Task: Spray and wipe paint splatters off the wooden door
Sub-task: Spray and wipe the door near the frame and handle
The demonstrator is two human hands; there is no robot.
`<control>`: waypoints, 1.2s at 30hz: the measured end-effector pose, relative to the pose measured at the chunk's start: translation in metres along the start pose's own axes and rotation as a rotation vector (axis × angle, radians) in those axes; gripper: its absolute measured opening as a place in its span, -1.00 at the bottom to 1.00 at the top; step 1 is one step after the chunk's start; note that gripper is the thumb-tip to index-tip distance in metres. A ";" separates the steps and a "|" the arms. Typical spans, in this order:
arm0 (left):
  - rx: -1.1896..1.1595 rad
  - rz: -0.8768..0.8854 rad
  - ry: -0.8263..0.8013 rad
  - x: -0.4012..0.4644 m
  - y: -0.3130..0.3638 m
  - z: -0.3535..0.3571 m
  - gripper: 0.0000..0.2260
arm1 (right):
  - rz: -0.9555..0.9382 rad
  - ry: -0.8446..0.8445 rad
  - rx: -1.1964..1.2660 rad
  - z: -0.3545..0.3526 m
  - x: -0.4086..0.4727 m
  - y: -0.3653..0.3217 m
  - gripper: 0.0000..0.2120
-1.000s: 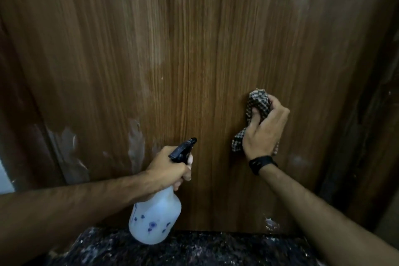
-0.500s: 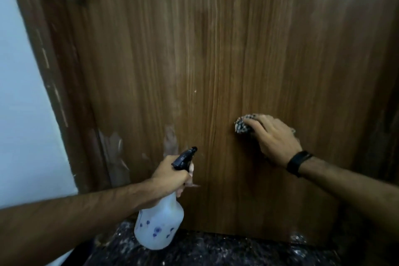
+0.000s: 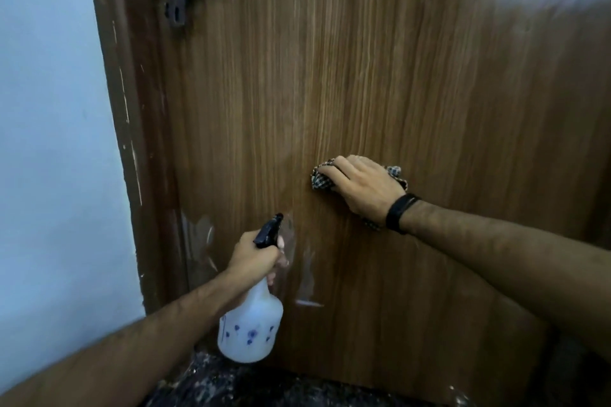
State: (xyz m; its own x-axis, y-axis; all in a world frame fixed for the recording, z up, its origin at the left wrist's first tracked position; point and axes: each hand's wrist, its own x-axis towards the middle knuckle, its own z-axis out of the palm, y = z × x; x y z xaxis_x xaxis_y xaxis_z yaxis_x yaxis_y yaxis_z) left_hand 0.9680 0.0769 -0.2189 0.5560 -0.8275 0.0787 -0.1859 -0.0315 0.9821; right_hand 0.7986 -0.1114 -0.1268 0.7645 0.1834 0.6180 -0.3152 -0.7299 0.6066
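brown wood-grain door (image 3: 363, 76), checked cloth (image 3: 321, 179), white blue-flowered bottle (image 3: 251, 330)

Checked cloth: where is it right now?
In the head view the checked cloth is right of centre, pressed flat against the wooden door under the right hand, up and right of the spray bottle.

The right hand (image 3: 362, 188) pressed a checked cloth (image 3: 321, 179) against the brown wooden door (image 3: 363, 76); at seven o'clock from it, the left hand (image 3: 253, 253) gripped a white plastic spray bottle (image 3: 249, 324).
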 end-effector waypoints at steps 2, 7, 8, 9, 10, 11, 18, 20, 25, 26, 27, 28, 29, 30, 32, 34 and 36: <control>-0.024 -0.045 0.036 -0.002 -0.018 0.002 -0.80 | -0.034 -0.036 -0.013 0.010 -0.009 -0.012 -0.62; -0.023 -0.099 -0.079 -0.005 -0.043 0.020 -0.80 | 0.131 0.078 -0.021 0.008 0.006 -0.015 -0.62; -0.026 -0.095 -0.118 -0.007 -0.044 0.024 -0.81 | 0.185 0.104 -0.014 0.009 0.011 -0.017 -0.62; -0.027 -0.096 -0.142 -0.009 -0.047 0.027 -0.82 | 0.222 0.115 -0.019 0.012 0.014 -0.021 -0.63; -0.026 -0.101 -0.146 -0.011 -0.048 0.029 -0.82 | 0.241 0.114 -0.026 0.016 0.016 -0.025 -0.62; -0.027 -0.110 -0.137 -0.013 -0.052 0.029 -0.82 | 0.234 0.102 -0.023 0.021 0.015 -0.030 -0.62; 0.006 -0.180 -0.088 -0.025 -0.077 0.023 -0.81 | -0.293 -0.182 -0.015 0.062 -0.014 -0.066 -0.53; 0.027 -0.165 -0.079 -0.027 -0.082 0.022 -0.80 | -0.134 -0.078 -0.003 0.062 -0.008 -0.069 -0.54; 0.013 -0.131 -0.014 -0.026 -0.088 0.022 -0.84 | 0.048 0.089 0.003 0.064 0.019 -0.070 -0.64; 0.017 -0.123 0.002 -0.025 -0.087 0.022 -0.86 | 0.039 0.093 -0.016 0.068 0.018 -0.071 -0.64; 0.023 -0.115 0.012 -0.024 -0.085 0.022 -0.89 | 0.034 0.096 -0.027 0.071 0.017 -0.071 -0.64; 0.029 -0.109 0.015 -0.024 -0.083 0.023 -0.90 | 0.031 0.098 -0.034 0.072 0.015 -0.071 -0.64; 0.032 -0.105 0.016 -0.024 -0.081 0.024 -0.90 | 0.029 0.099 -0.035 0.073 0.014 -0.072 -0.64; 0.032 -0.103 0.017 -0.024 -0.080 0.026 -0.90 | 0.029 0.100 -0.033 0.072 0.014 -0.072 -0.64; 0.002 -0.101 0.022 -0.026 -0.079 0.028 -0.91 | 0.027 0.098 -0.025 0.069 0.016 -0.073 -0.64; -0.020 -0.091 0.027 -0.027 -0.078 0.029 -0.88 | 0.016 0.082 -0.024 0.067 0.017 -0.072 -0.65; -0.011 -0.078 0.048 -0.028 -0.075 0.028 -0.84 | 0.004 0.064 -0.026 0.066 0.018 -0.071 -0.64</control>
State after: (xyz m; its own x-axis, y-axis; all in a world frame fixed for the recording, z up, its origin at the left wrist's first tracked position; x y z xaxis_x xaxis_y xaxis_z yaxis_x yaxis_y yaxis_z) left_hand 0.9437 0.0873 -0.2998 0.6064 -0.7951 0.0098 -0.1319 -0.0885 0.9873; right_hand 0.8720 -0.0996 -0.1917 0.7256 0.2230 0.6510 -0.3335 -0.7137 0.6160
